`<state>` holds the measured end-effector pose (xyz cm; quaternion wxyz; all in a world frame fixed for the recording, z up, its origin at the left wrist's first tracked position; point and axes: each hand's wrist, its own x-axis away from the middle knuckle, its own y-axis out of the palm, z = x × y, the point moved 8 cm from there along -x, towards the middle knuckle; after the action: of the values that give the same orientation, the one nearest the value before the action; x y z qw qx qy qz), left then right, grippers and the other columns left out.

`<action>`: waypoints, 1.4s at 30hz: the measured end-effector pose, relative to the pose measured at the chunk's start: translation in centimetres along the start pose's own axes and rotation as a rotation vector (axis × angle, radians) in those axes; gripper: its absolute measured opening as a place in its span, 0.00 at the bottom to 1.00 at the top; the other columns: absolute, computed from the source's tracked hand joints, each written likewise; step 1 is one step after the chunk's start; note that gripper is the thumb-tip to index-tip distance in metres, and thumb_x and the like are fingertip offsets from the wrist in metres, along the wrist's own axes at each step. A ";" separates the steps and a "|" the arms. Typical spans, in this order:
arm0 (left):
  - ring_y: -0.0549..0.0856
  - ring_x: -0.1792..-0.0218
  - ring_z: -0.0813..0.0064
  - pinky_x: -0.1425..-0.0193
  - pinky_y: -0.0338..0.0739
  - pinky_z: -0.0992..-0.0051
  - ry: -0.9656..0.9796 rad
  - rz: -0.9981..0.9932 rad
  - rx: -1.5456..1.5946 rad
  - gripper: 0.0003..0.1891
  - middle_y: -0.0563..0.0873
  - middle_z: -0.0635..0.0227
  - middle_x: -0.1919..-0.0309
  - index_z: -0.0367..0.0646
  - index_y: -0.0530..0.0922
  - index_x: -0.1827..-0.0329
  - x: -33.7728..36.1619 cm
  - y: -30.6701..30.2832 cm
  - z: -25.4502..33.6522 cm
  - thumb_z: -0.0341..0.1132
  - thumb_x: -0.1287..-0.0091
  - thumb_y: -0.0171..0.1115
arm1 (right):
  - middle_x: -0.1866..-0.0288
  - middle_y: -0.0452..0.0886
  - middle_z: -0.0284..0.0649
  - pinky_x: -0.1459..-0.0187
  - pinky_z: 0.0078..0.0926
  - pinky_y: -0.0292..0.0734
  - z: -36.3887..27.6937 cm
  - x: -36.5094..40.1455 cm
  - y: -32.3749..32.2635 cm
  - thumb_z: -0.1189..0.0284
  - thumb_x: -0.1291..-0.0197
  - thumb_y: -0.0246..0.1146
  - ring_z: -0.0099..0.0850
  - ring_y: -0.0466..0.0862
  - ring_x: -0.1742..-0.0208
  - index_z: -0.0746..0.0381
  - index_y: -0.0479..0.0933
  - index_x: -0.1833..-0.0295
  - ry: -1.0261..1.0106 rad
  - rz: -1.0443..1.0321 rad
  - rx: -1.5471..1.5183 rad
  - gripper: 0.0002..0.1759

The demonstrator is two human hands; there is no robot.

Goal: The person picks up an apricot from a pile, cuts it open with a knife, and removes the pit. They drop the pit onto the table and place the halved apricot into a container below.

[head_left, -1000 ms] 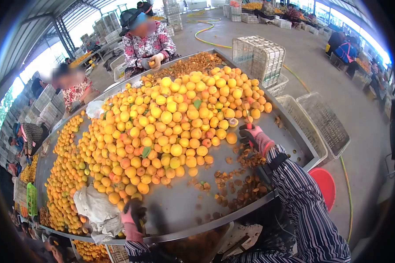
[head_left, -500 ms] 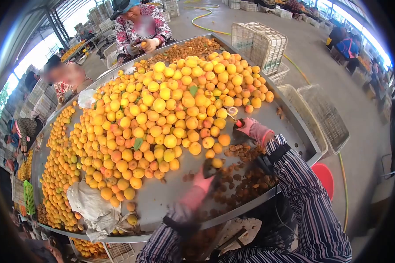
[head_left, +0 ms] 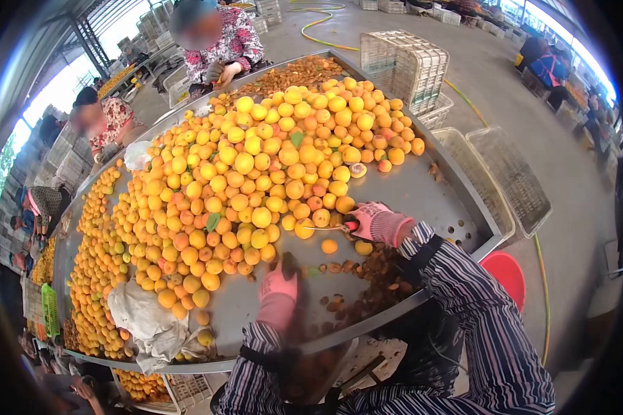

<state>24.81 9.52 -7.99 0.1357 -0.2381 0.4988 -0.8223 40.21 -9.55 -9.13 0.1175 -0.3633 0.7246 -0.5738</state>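
Observation:
A large heap of orange-yellow fruit point(head_left: 256, 166) covers much of the metal table point(head_left: 422, 187). My right hand point(head_left: 379, 224), in a pink glove, is closed on a red-handled tool point(head_left: 332, 227) whose thin metal end points left over the heap's near edge. To the left and lower, my left hand point(head_left: 280, 287) wears a pink glove with dark fingertips; its fingers are bent near the fruit, and whether anything lies in them is unclear. Between the hands sits a single fruit point(head_left: 329, 246). Brown pits or scraps point(head_left: 367, 287) are spread below my right hand.
Across the table a person point(head_left: 221, 48) handles something small. A beige cloth point(head_left: 142, 315) lies at the near left. Plastic crates point(head_left: 412, 66) stand beyond the right edge, and a red basin point(head_left: 505, 277) sits beside the near right corner.
My left hand has moved left and up, away from the scraps. My right hand has moved down and slightly left, and the tool's metal end now points left.

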 end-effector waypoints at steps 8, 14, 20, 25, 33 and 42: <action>0.73 0.40 0.51 0.36 0.70 0.60 0.328 -0.272 0.019 0.31 0.68 0.48 0.37 0.53 0.66 0.33 2.9 9.9 7.3 0.43 0.42 0.62 | 0.49 0.75 0.44 0.45 0.38 0.71 -1.3 3.1 0.9 0.54 0.46 0.59 0.43 0.76 0.47 0.50 0.81 0.52 -0.088 -0.059 0.149 0.19; 0.74 0.41 0.50 0.37 0.70 0.61 0.388 -0.308 0.097 0.30 0.69 0.51 0.37 0.49 0.68 0.35 6.8 9.0 11.1 0.43 0.42 0.62 | 0.52 0.79 0.45 0.47 0.37 0.74 1.0 5.7 1.6 0.58 0.50 0.62 0.44 0.78 0.50 0.53 0.80 0.53 -0.205 -0.090 0.075 0.19; 0.72 0.38 0.54 0.36 0.69 0.61 -0.066 -0.304 -0.152 0.30 0.73 0.52 0.39 0.51 0.65 0.34 6.0 1.8 -2.5 0.49 0.39 0.57 | 0.55 0.81 0.46 0.49 0.36 0.75 7.1 6.2 -4.1 0.55 0.50 0.62 0.43 0.80 0.51 0.54 0.79 0.51 -0.082 0.234 -0.141 0.22; 0.78 0.43 0.58 0.40 0.73 0.63 -0.067 -0.210 -0.066 0.35 0.79 0.56 0.45 0.54 0.63 0.31 5.3 6.5 -3.0 0.48 0.43 0.63 | 0.52 0.79 0.46 0.47 0.38 0.74 9.8 5.0 -1.8 0.52 0.46 0.60 0.44 0.79 0.49 0.49 0.80 0.50 0.192 0.171 -0.075 0.20; 0.75 0.41 0.51 0.36 0.69 0.63 0.085 -0.396 0.130 0.35 0.74 0.49 0.42 0.48 0.60 0.30 5.6 13.6 13.2 0.46 0.41 0.61 | 0.53 0.79 0.44 0.46 0.36 0.73 5.0 6.8 0.8 0.53 0.48 0.61 0.42 0.78 0.48 0.51 0.81 0.54 -0.003 0.012 -0.045 0.20; 0.74 0.39 0.55 0.36 0.69 0.62 0.294 -0.631 0.444 0.30 0.74 0.57 0.39 0.58 0.65 0.32 7.0 15.4 18.6 0.46 0.39 0.59 | 0.65 0.82 0.45 0.60 0.35 0.74 9.6 11.1 -3.2 0.55 0.53 0.64 0.42 0.81 0.61 0.59 0.81 0.61 0.088 -0.104 -0.166 0.20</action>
<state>28.46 -14.90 -12.58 -0.1478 -0.2241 0.2258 -0.9365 39.27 -24.28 -6.46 0.0251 -0.3832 0.7542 -0.5327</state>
